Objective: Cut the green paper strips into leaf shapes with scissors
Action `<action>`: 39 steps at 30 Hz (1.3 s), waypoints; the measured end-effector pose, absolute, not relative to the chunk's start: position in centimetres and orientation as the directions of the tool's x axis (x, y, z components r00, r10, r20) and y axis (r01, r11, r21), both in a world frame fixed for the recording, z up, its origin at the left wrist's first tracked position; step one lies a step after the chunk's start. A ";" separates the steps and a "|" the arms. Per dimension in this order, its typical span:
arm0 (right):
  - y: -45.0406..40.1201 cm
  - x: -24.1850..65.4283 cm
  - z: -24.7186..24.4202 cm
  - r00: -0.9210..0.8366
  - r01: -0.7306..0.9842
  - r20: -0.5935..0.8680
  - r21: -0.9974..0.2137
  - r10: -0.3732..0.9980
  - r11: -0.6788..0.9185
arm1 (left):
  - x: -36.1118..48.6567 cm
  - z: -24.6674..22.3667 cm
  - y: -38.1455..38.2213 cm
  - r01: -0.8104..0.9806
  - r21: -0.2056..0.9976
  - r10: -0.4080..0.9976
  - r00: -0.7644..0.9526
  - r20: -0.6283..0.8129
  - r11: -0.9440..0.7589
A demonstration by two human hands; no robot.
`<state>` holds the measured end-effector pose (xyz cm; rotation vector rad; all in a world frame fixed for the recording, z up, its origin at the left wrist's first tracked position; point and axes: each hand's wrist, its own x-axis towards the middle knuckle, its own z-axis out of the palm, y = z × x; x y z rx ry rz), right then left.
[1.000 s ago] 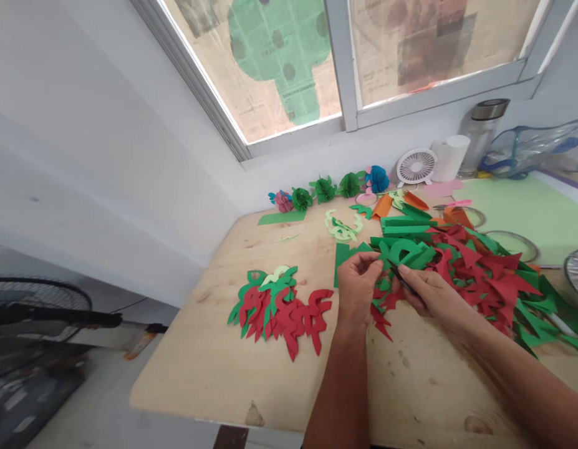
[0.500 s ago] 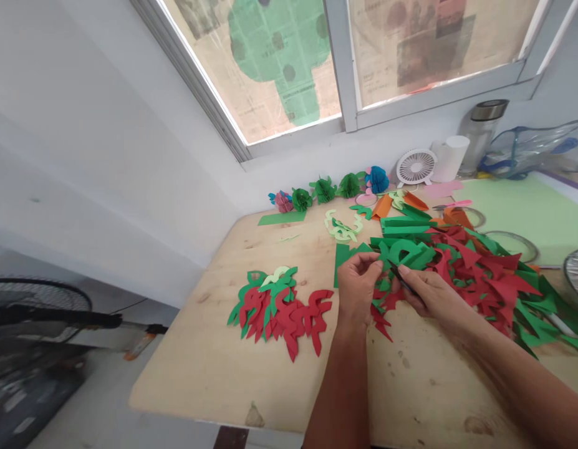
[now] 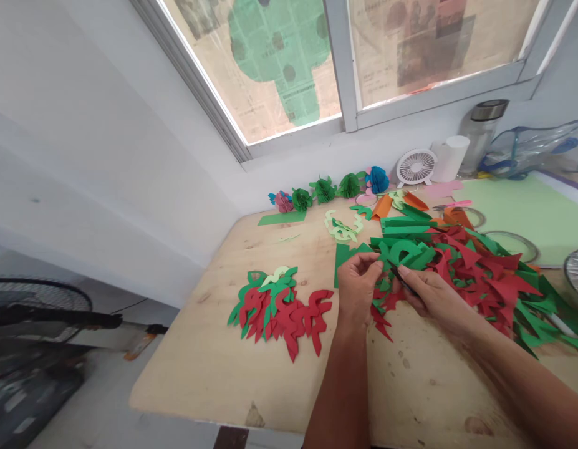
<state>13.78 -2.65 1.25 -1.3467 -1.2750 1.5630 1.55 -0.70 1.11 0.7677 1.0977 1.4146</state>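
My left hand (image 3: 361, 280) pinches a green paper piece (image 3: 386, 251) by its left side. In my right hand (image 3: 424, 290) is a dark tool (image 3: 407, 284), which looks like scissors, its tip pointing up and left against the green paper. Red and green paper scraps (image 3: 485, 280) lie heaped just right of my hands. Left of them on the wooden table (image 3: 204, 362) rests a cluster of cut red shapes (image 3: 289, 315) mixed with green ones and a pale green one.
Paper pompom figures (image 3: 324, 189) line the wall, next to a small white fan (image 3: 416, 167), a white cylinder (image 3: 456, 157) and a bottle (image 3: 480, 137). Light green sheets (image 3: 527, 209) lie at the right. A black fan (image 3: 36, 312) stands left of the table.
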 end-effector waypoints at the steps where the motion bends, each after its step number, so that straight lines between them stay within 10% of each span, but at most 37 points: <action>1: -2.7 13.8 1.3 -0.213 0.091 -0.282 -0.959 0.936 -0.268 | 1.6 1.1 -0.7 -0.370 0.926 0.978 -0.158 -0.134 0.067; 39: -2.4 14.0 0.9 -0.169 0.150 -0.306 -0.948 0.937 -0.282 | 1.2 1.4 -0.6 -0.353 0.932 0.980 -0.140 -0.142 0.084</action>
